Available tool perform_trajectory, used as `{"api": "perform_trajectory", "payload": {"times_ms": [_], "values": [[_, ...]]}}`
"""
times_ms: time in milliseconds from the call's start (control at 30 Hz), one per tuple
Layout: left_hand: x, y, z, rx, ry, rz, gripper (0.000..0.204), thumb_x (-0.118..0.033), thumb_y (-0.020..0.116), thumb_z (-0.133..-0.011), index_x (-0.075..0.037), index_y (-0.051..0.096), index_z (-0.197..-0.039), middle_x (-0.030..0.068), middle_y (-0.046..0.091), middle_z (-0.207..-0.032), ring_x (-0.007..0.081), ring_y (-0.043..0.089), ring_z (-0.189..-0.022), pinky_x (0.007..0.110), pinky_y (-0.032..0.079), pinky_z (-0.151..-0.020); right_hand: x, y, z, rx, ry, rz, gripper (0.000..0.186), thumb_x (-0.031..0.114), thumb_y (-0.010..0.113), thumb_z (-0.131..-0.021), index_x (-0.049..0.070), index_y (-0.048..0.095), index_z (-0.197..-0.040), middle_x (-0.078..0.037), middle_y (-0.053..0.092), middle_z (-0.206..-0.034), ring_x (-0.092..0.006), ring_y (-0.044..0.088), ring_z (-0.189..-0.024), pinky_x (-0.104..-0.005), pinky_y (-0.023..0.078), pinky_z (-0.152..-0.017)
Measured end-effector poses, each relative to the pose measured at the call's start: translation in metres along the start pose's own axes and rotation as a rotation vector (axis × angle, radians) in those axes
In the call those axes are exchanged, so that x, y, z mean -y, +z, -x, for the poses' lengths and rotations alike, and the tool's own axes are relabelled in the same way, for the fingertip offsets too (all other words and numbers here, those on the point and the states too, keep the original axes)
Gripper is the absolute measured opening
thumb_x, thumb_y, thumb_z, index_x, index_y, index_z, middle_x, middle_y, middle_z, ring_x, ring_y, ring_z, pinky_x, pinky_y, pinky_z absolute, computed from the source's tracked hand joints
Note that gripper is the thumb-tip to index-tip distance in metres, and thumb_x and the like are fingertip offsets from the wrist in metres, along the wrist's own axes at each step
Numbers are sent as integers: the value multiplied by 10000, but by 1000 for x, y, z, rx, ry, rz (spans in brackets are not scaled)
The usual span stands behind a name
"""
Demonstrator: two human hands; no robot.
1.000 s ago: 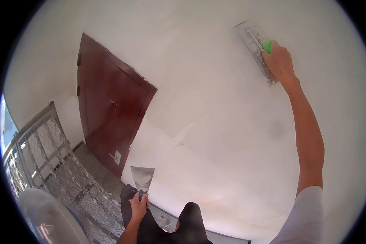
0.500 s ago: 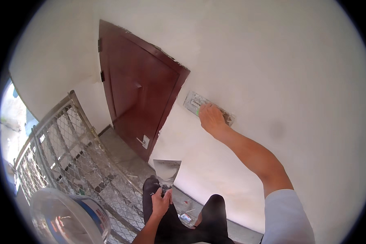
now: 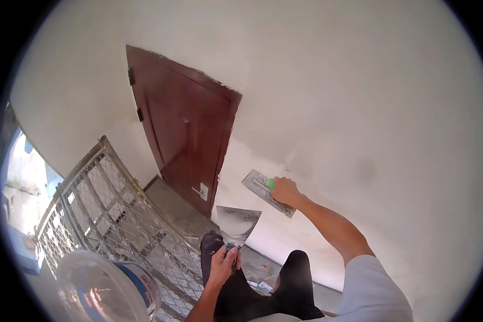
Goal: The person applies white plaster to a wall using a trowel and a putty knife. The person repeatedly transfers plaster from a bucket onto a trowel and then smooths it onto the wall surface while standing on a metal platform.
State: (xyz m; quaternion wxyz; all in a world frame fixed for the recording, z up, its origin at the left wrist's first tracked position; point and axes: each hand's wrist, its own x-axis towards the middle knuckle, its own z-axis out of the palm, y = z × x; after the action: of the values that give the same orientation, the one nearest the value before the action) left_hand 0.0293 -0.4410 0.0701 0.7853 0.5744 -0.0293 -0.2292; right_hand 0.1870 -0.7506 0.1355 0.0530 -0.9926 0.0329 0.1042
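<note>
My right hand [image 3: 286, 193] grips the green-handled rectangular steel trowel [image 3: 257, 181], whose plate is at the pale wall [image 3: 370, 107], low and right of the red door. Below and left of it, my left hand [image 3: 224, 264] is closed around the handle of a wide putty knife [image 3: 236, 221], its blade pointing up with pale smears on it, above my dark-clad legs.
The maroon door [image 3: 182, 129] has hinges and a lever handle. A mesh-filled metal railing [image 3: 107, 198] runs along the lower left. A translucent white bucket [image 3: 99, 287] stands beside me at lower left. A grey floor [image 3: 166, 198] with debris shows below; bright daylight shows at far left.
My right hand and trowel swept from the upper right down-left toward the door, then lower. My left hand with the knife has shifted right in view; the camera's view has shifted too.
</note>
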Motion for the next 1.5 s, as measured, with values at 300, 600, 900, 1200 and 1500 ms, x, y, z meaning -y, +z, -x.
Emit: {"api": "perform_trajectory", "payload": {"times_ms": [300,600,900,1200,1500], "values": [[-102,61,14,699,-323,261,338,-342,587,-1028,-15,607,-948,55,603,-751,131,559,-585,285,472,-557,-22,-86,192,186,-235,-1727,323,182,715,-929,25,607,-1189,-54,684,-1071,-145,664,-953,-332,530,-859],[-145,126,2,270,892,-870,233,-43,722,-850,-32,705,-1083,84,678,-904,224,660,-701,351,524,-619,2,55,258,146,-1,-2985,445,347,594,-991,46,563,-1317,-105,664,-1223,-280,655,-1105,-477,548,-956],[-165,7,34,-197,490,-1377,281,-24,677,-848,16,690,-1126,135,657,-909,322,665,-823,388,528,-700,11,62,154,-141,-239,-2840,426,69,601,-906,41,519,-1323,-103,620,-1260,-319,590,-1193,-491,470,-1052],[-134,-64,89,-325,206,-1137,171,-148,658,-925,22,653,-910,58,584,-679,154,559,-583,313,416,-530,21,79,-1,-755,65,-2809,604,-39,673,-836,147,432,-1358,-37,486,-1404,-248,470,-1344,-613,359,-1069],[-175,-7,109,-582,-290,-756,213,-148,637,-932,-40,702,-1103,25,547,-612,131,427,-409,323,305,-347,57,-44,-15,-921,183,-2806,593,-27,659,-863,139,423,-1381,-49,508,-1395,-216,515,-1296,-492,412,-1022]]}}
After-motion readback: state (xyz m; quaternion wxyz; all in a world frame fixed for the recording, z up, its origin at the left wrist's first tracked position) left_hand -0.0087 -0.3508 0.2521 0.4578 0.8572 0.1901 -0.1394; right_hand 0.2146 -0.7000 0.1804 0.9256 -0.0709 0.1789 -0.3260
